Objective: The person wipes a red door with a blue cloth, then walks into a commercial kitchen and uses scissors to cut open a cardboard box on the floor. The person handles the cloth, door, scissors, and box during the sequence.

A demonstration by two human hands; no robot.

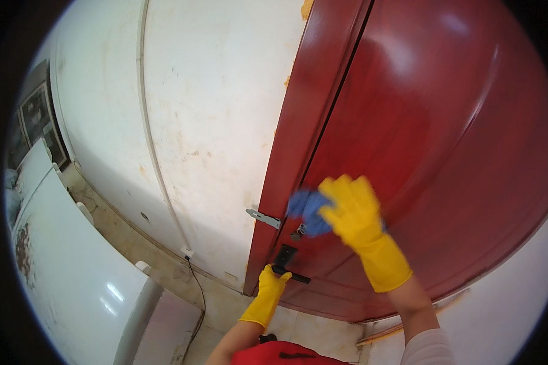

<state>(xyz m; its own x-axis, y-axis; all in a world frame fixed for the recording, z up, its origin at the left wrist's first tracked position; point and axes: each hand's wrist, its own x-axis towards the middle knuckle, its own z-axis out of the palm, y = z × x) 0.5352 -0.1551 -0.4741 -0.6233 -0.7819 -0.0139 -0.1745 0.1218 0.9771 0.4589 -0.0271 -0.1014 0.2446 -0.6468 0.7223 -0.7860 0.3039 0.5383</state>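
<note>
A red door [383, 137] fills the right half of the view. My right hand [354, 212], in a yellow rubber glove, presses a blue cloth [313, 212] near the door's edge; glove and cloth are blurred. Just under the cloth a small padlock [296, 235] hangs, partly hidden. My left hand [273, 279], gloved the same way, grips the black door handle [297, 276] below its dark plate [285, 255]. A metal hasp [263, 219] sticks out from the red door frame [278, 178], left of the padlock.
A white wall [210, 114] with stains adjoins the frame, carrying a vertical cable duct [148, 123]. From a socket [187, 251] at its foot a black cord [200, 285] runs along the tiled floor [219, 303]. A glossy white piece of furniture [82, 278] stands at left.
</note>
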